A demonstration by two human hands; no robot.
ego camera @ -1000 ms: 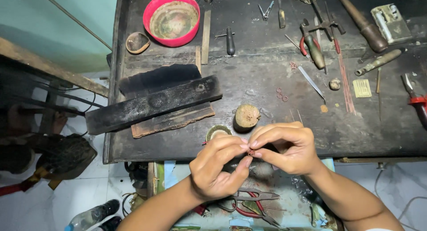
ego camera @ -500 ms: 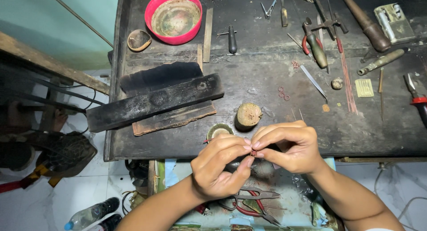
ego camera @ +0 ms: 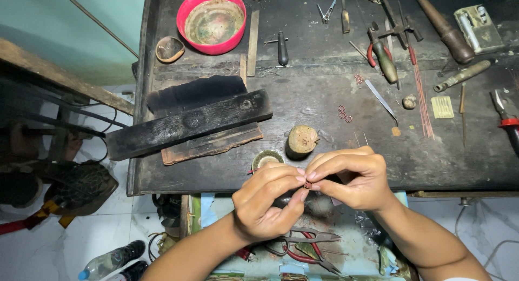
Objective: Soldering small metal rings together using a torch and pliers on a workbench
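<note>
Just off the near edge of the worktop [ego camera: 324, 167], between my two sets of fingertips, sits a tiny reddish piece [ego camera: 307, 184], too small to make out beyond its colour. My left hand [ego camera: 267, 202] pinches it from below with thumb and forefinger, and my right hand [ego camera: 351, 178] pinches it from above, both grips clenched on that one small thing and touching each other. I judge the step in hand to be fine shaping or joining of the piece by fingers alone, and the next move calls for a steady, gentle twist without letting it slip. Just beyond my knuckles stand a short round wooden stump [ego camera: 301, 140] and a small round dish [ego camera: 266, 159]. Farther out lie little copper rings [ego camera: 344, 114], a charred black block [ego camera: 189, 124] and a red bowl [ego camera: 212, 20]. Below my wrists, red-handled pliers [ego camera: 311, 248] rest on a lower tray.
</note>
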